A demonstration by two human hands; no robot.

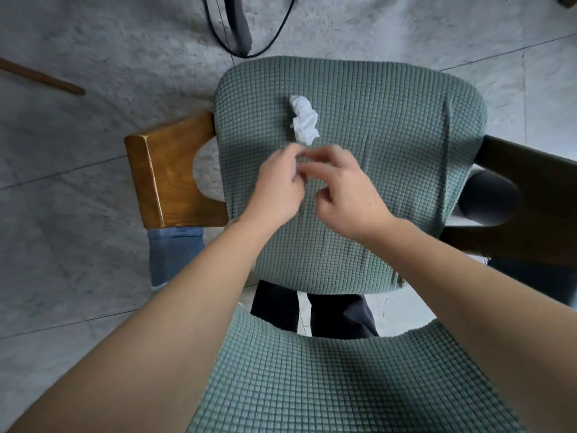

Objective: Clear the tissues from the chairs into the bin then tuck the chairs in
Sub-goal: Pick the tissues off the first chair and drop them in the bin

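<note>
a grey marble-look floor is seen from above, with black cables at the far edge and a wooden stick lying well off to the left of the hands. on it stands a chair with a green waffle-knit seat cover and a wooden arm out beyond the left hand.

a crumpled white tissue lies on the seat, just ahead of both sets of fingertips and apart from them. the left hand is held with its fingers curled inward, and a small patch of white shows at them, so a pinch on a scrap of tissue is suspected; the blur means it cannot be told for certain. the right hand is held close beside it, fingers loosely bent with nothing clearly inside; whether anything is gripped cannot be told.

the tissue is judged to be very light, soft and easily crushed, with no risk of breakage but some chance of tearing or shedding if only a corner is pulled. it would best be taken across its bunched middle, the whole wad gathered in one pinch. no bin is in view.
</note>
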